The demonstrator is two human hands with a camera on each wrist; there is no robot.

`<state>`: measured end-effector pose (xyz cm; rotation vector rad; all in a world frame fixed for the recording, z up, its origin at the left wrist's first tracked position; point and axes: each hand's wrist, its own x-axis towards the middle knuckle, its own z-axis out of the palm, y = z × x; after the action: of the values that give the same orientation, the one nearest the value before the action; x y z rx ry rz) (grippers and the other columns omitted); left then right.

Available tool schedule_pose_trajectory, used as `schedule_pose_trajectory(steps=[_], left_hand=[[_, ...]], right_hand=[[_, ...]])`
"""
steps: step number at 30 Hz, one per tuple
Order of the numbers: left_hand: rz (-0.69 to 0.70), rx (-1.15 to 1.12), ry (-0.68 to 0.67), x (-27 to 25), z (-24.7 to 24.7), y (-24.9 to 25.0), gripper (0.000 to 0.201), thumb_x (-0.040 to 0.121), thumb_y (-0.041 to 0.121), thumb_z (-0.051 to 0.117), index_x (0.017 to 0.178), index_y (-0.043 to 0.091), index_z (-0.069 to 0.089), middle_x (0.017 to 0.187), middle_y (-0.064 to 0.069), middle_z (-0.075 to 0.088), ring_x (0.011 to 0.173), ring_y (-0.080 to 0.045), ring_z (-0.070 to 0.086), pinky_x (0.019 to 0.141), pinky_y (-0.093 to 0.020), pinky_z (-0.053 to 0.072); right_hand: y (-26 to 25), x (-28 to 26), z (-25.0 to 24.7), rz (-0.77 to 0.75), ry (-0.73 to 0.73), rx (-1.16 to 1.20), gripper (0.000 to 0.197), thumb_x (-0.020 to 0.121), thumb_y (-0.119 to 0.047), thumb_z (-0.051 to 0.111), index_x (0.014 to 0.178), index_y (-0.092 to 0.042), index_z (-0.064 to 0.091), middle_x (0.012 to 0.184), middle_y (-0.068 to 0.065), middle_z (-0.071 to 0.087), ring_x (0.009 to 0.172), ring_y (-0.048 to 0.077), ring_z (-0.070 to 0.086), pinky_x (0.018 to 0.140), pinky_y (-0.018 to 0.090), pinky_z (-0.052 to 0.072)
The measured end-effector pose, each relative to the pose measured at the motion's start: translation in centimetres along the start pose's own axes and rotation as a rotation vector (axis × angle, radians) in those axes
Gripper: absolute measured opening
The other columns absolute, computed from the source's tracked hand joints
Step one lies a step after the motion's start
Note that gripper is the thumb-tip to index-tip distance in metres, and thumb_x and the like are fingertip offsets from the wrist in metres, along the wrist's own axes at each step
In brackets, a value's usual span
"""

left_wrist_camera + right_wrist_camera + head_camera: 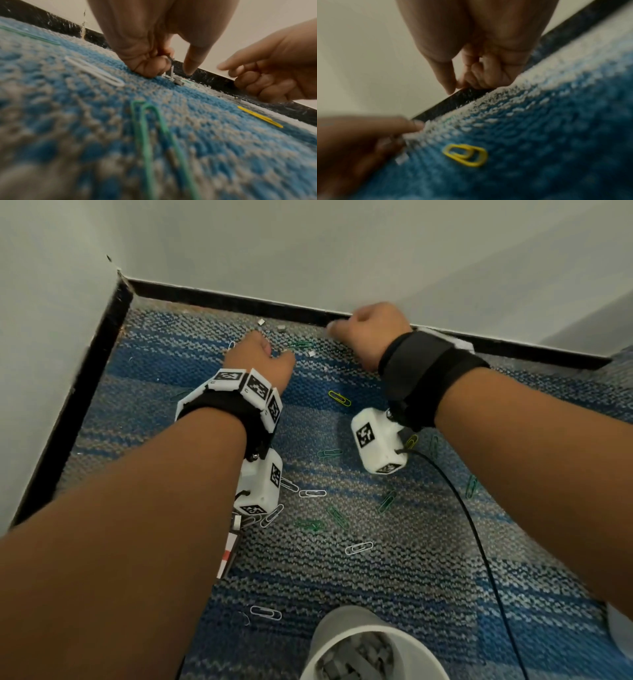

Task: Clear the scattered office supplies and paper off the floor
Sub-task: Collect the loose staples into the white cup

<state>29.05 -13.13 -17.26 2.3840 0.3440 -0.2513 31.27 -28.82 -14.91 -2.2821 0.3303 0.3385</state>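
Observation:
Both hands work low on the blue-grey carpet (394,570) by the black skirting. My left hand (270,352) has its fingers curled; in the left wrist view (171,71) a thin grey staple piece (169,57) sticks out of the pinch, and one finger points down beside a staple block (178,82) on the pile. My right hand (334,328) is curled at the skirting, thumb and forefinger tips together (458,85); nothing shows between them. More staple blocks (261,321) lie near the wall. Several paper clips lie around, among them a yellow one (339,398) (465,155), a green one (329,453) and a white one (312,493).
A white cup (342,628) holding grey staple pieces stands on the carpet at the bottom, near me. White walls and black skirting (239,302) close off the corner at the far left. A black cable (479,542) trails from the right wrist camera. A red-and-white strip (227,554) pokes out under my left forearm.

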Motion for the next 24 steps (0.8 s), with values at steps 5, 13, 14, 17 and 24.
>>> schedule_pose_trajectory(steps=[5,13,14,17,24], left_hand=[[0.049,0.023,0.008,0.2,0.2,-0.6,0.043,0.078,0.044,0.068,0.084,0.013,0.038,0.064,0.004,0.036,0.062,-0.021,0.038,0.056,-0.03,0.026],[0.113,-0.089,-0.058,0.1,0.0,-1.7,0.047,0.073,0.024,0.077,0.065,0.023,0.03,0.073,-0.002,0.049,0.06,-0.018,0.04,0.052,-0.028,0.03],[0.123,-0.092,-0.067,0.2,0.0,-1.8,0.046,0.075,0.02,0.074,0.064,0.024,0.03,0.073,-0.002,0.049,0.06,-0.018,0.041,0.053,-0.028,0.031],[0.119,-0.096,-0.089,0.4,-0.2,-2.1,0.038,0.08,0.014,0.064,0.066,0.026,0.031,0.07,0.0,0.046,0.058,-0.017,0.04,0.05,-0.027,0.032],[0.102,-0.305,-0.099,-0.2,0.0,-1.7,0.014,0.085,0.009,0.054,0.083,0.022,0.048,0.059,0.002,0.041,0.052,-0.016,0.039,0.051,-0.026,0.033]], right_hand=[[-1.5,0.1,1.1,-0.291,0.118,-0.689,0.03,0.092,-0.016,0.048,0.118,-0.003,0.057,0.12,0.02,0.058,0.109,0.038,0.057,0.085,0.036,0.047],[-1.9,0.4,0.8,-0.272,0.128,-0.649,0.03,0.087,-0.023,0.055,0.111,-0.007,0.063,0.113,0.02,0.061,0.104,0.037,0.059,0.082,0.035,0.048],[-1.9,0.3,0.6,-0.239,0.114,-0.55,0.029,0.084,-0.028,0.056,0.104,-0.009,0.067,0.104,0.018,0.065,0.096,0.034,0.061,0.078,0.031,0.047],[-1.8,-0.4,0.3,0.018,-0.027,0.097,0.018,0.077,-0.027,0.054,0.076,-0.01,0.06,0.065,0.008,0.057,0.054,0.024,0.048,0.05,0.023,0.038],[-1.4,-0.6,0.3,0.232,-0.181,0.716,0.023,0.076,-0.002,0.031,0.056,-0.012,0.031,0.059,0.01,0.042,0.047,0.017,0.029,0.042,0.018,0.027]])
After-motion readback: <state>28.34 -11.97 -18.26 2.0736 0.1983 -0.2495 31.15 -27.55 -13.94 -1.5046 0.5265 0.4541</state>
